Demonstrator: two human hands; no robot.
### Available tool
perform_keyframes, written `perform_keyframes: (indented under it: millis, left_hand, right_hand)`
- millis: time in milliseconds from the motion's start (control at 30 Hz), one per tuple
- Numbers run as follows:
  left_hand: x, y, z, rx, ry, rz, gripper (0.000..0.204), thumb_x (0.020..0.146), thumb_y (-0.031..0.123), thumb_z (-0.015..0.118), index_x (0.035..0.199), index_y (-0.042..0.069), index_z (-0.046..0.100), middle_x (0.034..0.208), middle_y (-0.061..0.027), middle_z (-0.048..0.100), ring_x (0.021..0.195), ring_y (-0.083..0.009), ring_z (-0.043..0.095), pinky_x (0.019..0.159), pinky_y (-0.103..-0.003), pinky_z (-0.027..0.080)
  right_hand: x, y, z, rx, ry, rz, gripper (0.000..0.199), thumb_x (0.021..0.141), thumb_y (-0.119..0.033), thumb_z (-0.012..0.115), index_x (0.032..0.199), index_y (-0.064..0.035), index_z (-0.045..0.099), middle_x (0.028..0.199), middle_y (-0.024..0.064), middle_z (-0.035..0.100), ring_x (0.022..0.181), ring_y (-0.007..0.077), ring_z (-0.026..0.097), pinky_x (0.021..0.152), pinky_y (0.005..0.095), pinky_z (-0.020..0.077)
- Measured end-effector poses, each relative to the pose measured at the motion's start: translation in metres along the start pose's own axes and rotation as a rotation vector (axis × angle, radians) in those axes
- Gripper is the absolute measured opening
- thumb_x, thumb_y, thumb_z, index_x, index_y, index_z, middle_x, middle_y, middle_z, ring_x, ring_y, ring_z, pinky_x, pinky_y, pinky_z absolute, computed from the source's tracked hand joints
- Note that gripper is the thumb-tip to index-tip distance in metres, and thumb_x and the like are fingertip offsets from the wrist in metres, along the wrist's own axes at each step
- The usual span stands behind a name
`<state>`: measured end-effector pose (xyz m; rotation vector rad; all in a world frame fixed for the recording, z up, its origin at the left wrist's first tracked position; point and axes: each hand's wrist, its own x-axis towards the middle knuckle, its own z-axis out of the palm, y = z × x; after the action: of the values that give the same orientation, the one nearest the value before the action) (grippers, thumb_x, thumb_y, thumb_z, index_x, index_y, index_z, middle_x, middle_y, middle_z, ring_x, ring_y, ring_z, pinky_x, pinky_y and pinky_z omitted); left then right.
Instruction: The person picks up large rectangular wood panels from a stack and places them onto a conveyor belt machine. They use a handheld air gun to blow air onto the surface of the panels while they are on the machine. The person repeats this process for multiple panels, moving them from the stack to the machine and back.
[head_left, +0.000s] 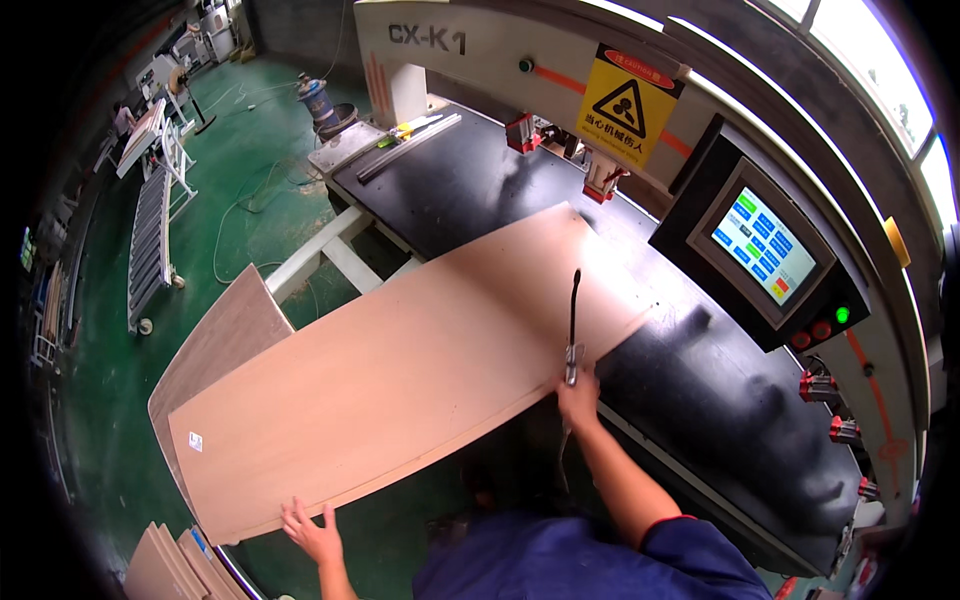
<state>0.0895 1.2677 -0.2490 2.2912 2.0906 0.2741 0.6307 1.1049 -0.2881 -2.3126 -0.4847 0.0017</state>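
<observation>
A long tan wooden panel (pixel 400 360) lies aslant, its far right end on the black machine table (pixel 725 400) and its left part reaching out past the table. At the panel's lower left edge, my left hand (pixel 316 535) has its fingers spread and appears to touch the board. My right hand (pixel 578 400) is closed around an air blow gun (pixel 572 365) by the panel's near edge. Its long thin black nozzle points away from me over the board. Below that hand hangs a thin hose, partly hidden.
Over the table runs a machine beam (pixel 480 45) with red-tipped fittings (pixel 603 178) beneath it. A control screen (pixel 765 240) stands at right. Another board (pixel 215 345) sits behind the panel's left end. Stacked boards (pixel 165 565) are at lower left; metal strips (pixel 410 147) lie on the far table end.
</observation>
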Motion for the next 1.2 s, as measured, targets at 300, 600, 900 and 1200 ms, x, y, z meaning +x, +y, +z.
perform_keyframes:
  millis: [300, 600, 900, 1200]
  left_hand:
    - [0.0, 0.11, -0.022, -0.024, -0.199, 0.172, 0.071, 0.081, 0.051, 0.069, 0.136, 0.011, 0.051, 0.132, -0.023, 0.044, 0.118, -0.0407, 0.041, 0.103, -0.052, 0.032]
    - [0.061, 0.112, -0.003, 0.007, -0.237, 0.395, 0.085, 0.086, 0.046, 0.064, 0.152, 0.006, 0.028, 0.159, -0.0259, 0.012, 0.146, -0.047, 0.008, 0.118, -0.056, 0.009]
    - [0.053, 0.182, 0.007, 0.036, -0.257, 0.365, 0.085, 0.089, 0.047, 0.059, 0.152, 0.002, 0.025, 0.157, -0.0299, 0.012, 0.145, -0.0476, 0.009, 0.117, -0.057, 0.007]
    - [0.043, 0.203, 0.006, 0.073, -0.26, 0.297, 0.085, 0.09, 0.045, 0.058, 0.153, 0.003, 0.02, 0.158, -0.0286, 0.01, 0.146, -0.0465, 0.008, 0.118, -0.056, 0.006]
  right_hand:
    - [0.077, -0.062, 0.011, -0.048, -0.212, -0.066, 0.028, 0.079, -0.017, 0.062, 0.097, 0.004, 0.062, 0.109, 0.0218, 0.06, 0.102, 0.0421, 0.057, 0.091, 0.0505, 0.0451]
    - [0.121, -0.068, 0.051, -0.182, -0.283, -0.181, 0.039, 0.079, -0.014, 0.054, 0.111, 0.0086, 0.062, 0.144, 0.0292, 0.04, 0.138, 0.0428, 0.033, 0.117, 0.0431, 0.0263]
    - [0.202, -0.032, 0.079, -0.157, -0.309, -0.194, 0.048, 0.079, -0.023, 0.061, 0.116, 0.0077, 0.062, 0.155, 0.0283, 0.023, 0.145, 0.0414, 0.019, 0.118, 0.041, 0.0233]
    - [0.211, -0.051, 0.062, -0.028, -0.359, -0.335, 0.05, 0.074, -0.015, 0.059, 0.118, 0.0103, 0.059, 0.152, 0.0324, 0.024, 0.143, 0.0457, 0.022, 0.119, 0.0431, 0.023]
